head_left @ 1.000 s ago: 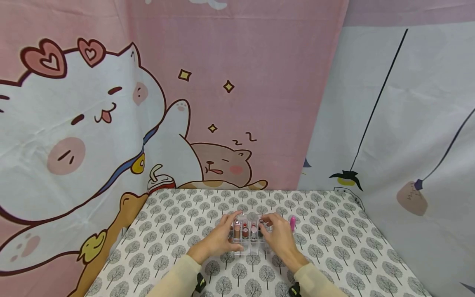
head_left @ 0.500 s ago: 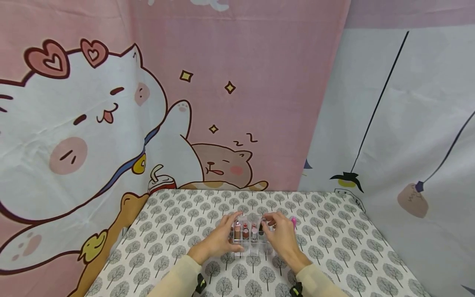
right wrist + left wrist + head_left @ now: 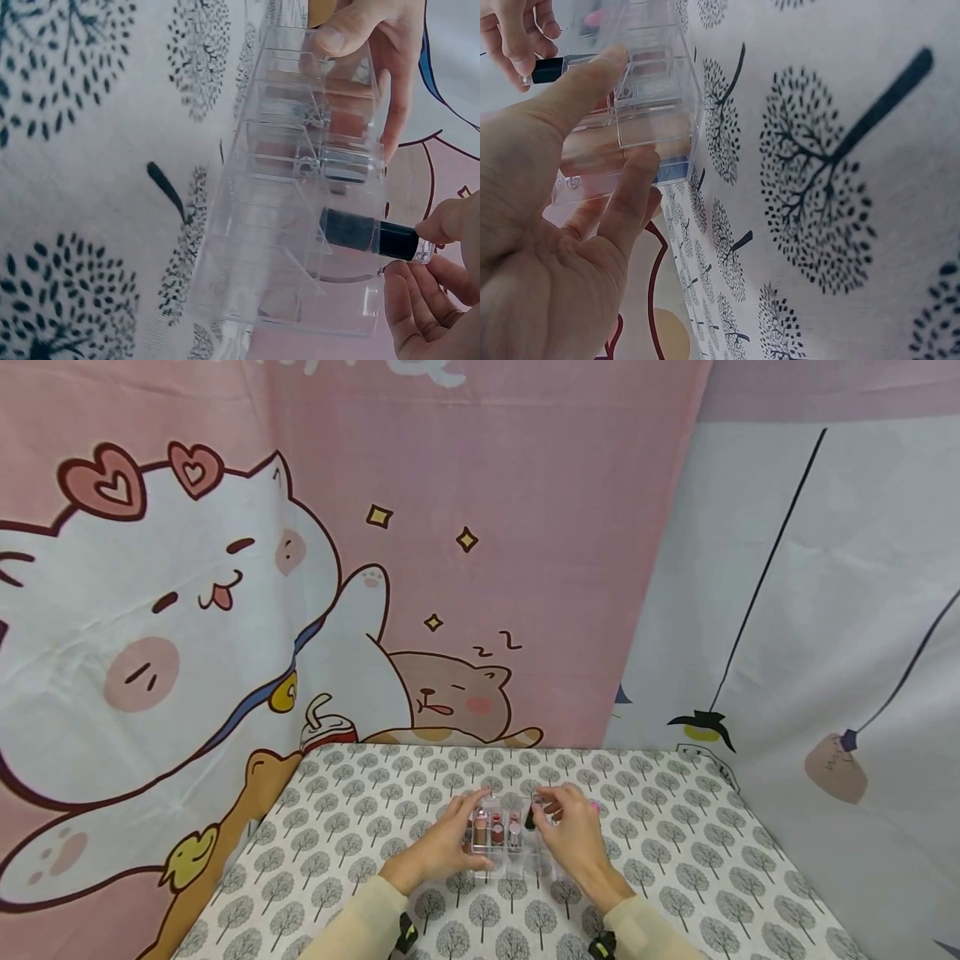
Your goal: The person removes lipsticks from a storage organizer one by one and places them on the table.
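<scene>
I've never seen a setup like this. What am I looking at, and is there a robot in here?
No robot: just a person, working bare-handed. The wide picture comes from a camera on the head, looking forward and down; the two close ones come from the left and right wrists. On a tree-patterned cloth sits a clear compartmented case with several small cosmetic tubes inside. The left hand holds the case's left end, while the right hand pinches a dark tube near its clear tip; its other end shows through the case's wall. A bright pink thing, mostly hidden, peeks past the right hand.
</scene>
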`<state>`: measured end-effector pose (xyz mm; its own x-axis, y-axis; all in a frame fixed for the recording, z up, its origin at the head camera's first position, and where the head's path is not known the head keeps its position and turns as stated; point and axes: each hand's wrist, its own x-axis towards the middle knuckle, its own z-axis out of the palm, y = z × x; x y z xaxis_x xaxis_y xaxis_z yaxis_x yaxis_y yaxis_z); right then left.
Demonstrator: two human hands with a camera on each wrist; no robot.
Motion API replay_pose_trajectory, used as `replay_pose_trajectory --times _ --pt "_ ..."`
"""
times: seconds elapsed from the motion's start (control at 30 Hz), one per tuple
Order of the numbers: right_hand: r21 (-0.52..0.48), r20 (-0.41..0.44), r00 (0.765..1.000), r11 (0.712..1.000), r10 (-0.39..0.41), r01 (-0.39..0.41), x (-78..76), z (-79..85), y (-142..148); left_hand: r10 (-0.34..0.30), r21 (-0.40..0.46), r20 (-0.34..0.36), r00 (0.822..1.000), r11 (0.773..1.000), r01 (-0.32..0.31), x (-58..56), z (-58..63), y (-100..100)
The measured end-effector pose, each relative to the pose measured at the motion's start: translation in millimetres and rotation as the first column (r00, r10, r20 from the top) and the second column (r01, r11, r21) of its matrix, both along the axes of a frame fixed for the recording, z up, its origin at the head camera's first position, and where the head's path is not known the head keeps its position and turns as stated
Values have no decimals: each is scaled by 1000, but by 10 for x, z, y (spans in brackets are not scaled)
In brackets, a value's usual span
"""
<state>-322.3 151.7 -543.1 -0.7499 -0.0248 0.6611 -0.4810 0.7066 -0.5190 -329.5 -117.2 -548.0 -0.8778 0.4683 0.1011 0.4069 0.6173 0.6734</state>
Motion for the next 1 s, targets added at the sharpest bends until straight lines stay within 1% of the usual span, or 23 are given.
replay_pose_trajectory --times 0.2,0.37,0.6,0.83,0.93,1.0 --pt "10 -45 999 1000 -4 4 31 44 18 -10 0 9 1000 1000 10 -7 -13 -13" --pt "-11 -21 1000 1000 1 -1 58 90 63 -20 -6 4 1000 1000 20 -16 -18 -9" --pt "-10 -34 999 1000 -1 1 82 155 128 -23 -9 -3 1000 1000 23 -14 -5 -5" --pt "-21 -28 1000 1000 10 -10 99 215 186 -19 -2 2 1000 1000 19 -8 3 -7" --pt "-24 -48 999 1000 13 -14 96 227 217 -17 0 2 1000 1000 17 -6 6 -10" --pt "-24 -81 997 1000 13 -15 84 235 244 -16 -3 2 1000 1000 16 -7 5 -8"
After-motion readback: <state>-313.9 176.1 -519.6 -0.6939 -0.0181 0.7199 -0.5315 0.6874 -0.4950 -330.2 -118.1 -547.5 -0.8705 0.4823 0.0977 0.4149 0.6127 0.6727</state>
